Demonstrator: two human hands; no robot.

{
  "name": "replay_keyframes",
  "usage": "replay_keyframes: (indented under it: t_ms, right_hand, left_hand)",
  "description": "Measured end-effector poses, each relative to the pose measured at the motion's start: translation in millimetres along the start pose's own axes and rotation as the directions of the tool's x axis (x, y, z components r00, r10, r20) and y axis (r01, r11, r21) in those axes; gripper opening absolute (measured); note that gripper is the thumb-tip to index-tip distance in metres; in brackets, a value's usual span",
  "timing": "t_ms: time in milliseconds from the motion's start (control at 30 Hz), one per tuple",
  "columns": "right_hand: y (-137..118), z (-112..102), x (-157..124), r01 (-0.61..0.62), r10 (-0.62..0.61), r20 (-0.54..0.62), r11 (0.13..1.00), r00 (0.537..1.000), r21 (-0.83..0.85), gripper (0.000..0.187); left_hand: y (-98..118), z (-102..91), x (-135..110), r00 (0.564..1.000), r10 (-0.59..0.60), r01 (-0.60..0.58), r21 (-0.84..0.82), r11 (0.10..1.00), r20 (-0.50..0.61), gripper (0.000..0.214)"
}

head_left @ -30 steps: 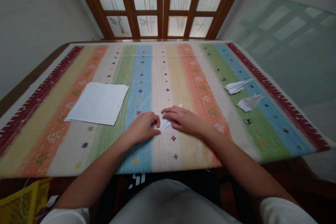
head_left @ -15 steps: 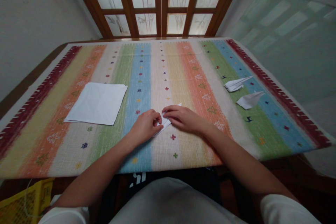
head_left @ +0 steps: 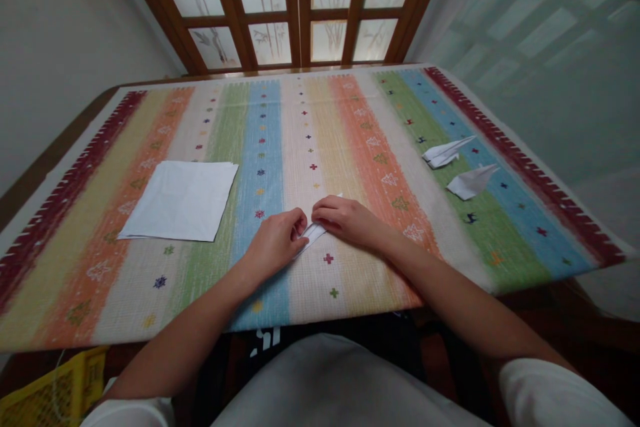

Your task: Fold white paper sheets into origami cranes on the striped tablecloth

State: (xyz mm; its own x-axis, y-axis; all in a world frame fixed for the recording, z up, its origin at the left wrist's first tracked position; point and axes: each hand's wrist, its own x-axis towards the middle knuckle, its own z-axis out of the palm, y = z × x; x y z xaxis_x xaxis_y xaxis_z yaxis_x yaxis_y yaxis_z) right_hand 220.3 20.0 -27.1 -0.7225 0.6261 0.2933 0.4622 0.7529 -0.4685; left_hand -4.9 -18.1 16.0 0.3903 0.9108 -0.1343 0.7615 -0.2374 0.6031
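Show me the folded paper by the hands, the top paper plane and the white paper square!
folded paper (head_left: pixel 314 235): head view, point on its middle
top paper plane (head_left: pixel 443 153): head view, point on its body
white paper square (head_left: pixel 177 201): head view, point on its middle

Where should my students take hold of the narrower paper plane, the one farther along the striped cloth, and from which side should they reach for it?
Probably pinch the thick folded rear body of the paper plane, coming from above on the near side with the right hand. That end looks bulkiest, while the nose tapers to a thin point that would likely bend.
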Motion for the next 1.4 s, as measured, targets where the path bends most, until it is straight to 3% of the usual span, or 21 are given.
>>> replay_keyframes:
  t_ms: [367,533,767,933,1100,1400]
  right_hand:
    - [0.9,-8.1,-0.2,0.063,-0.062,0.025,0.997,0.998,-0.034,0.02]
    - [-1.1,-3.5,-3.7,-0.024,0.023,0.027,0.999,0.999,0.037,0.02]
    - [-5.8,-10.4,-5.8,-0.09,0.086,0.052,0.993,0.995,0.08,0.02]
    - [-8.5,-16.9,-8.4,-0.153,0.148,0.043,0.972,0.988,0.175,0.038]
    - [-6.8,-13.5,-7.1,-0.241,0.24,0.037,0.939,0.97,0.245,0.051]
    - [-5.8,-7.7,-2.0,-0.297,0.309,0.03,0.876,0.951,0.38,0.06]
  left_hand:
    - [1.2,-3.8,-1.4,0.985,0.095,-0.113,0.122,0.986,0.144,0.024]
    - [0.9,-2.1,-0.7,0.987,0.082,-0.101,0.139,0.985,0.138,0.022]
    - [-2.0,0.7,0.1,0.972,0.192,-0.209,0.122,0.97,0.138,0.024]
    - [-4.7,6.9,5.4,0.99,0.136,-0.14,0.111,0.984,0.041,0.017]
    - [-7.0,18.6,10.3,0.973,0.219,-0.215,0.063,0.975,-0.073,0.019]
    - [-2.3,27.0,10.7,0.973,0.186,-0.182,0.041,0.982,-0.139,0.009]
